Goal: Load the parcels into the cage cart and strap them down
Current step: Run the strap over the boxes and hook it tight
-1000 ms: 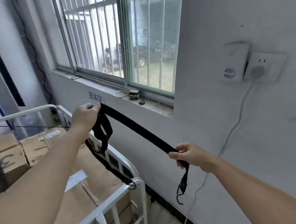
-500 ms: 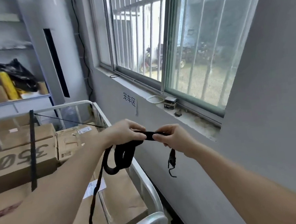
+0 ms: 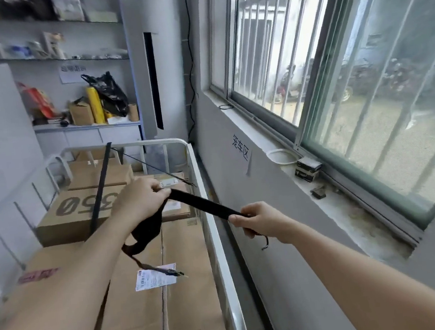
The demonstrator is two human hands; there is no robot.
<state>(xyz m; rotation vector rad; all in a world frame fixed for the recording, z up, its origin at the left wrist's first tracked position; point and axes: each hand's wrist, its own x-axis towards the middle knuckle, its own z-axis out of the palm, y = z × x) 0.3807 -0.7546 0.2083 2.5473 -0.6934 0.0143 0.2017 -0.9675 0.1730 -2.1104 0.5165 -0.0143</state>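
1. The black webbing strap [image 3: 204,202] is held flat and stretched between both hands, crossing above the right rail [image 3: 217,245] of the cage cart.
2. Its slack hangs in a twisted loop under the left hand. One end hook [image 3: 176,273] lies on the nearest parcel [image 3: 193,301] inside the cart, beside a shipping label [image 3: 155,276].
3. The left hand [image 3: 139,200] is over the cart's middle, fingers curled round the gathered webbing. The right hand [image 3: 262,222] is just outside the right rail, fist closed on the strap near its other end. A second hook [image 3: 265,243] dangles below that fist.
4. Cardboard parcels fill the cart. A fitted strap [image 3: 100,188] already runs from the cart's far rail over the "350" box [image 3: 81,208]. Loading looks finished; strapping is part done.
5. Step in hand, as judged: straightening the second strap before hooking it on.
6. Recommended method:
   - Shake the loop free of twists so the webbing lies flat.
   - Hook one end to a cart rail first.
   - Lead the strap across the near parcels, then tension it from the opposite rail.
7. Risk: either loose hook may catch the thin cord [image 3: 155,168] at the cart's far right corner, or tear the label.
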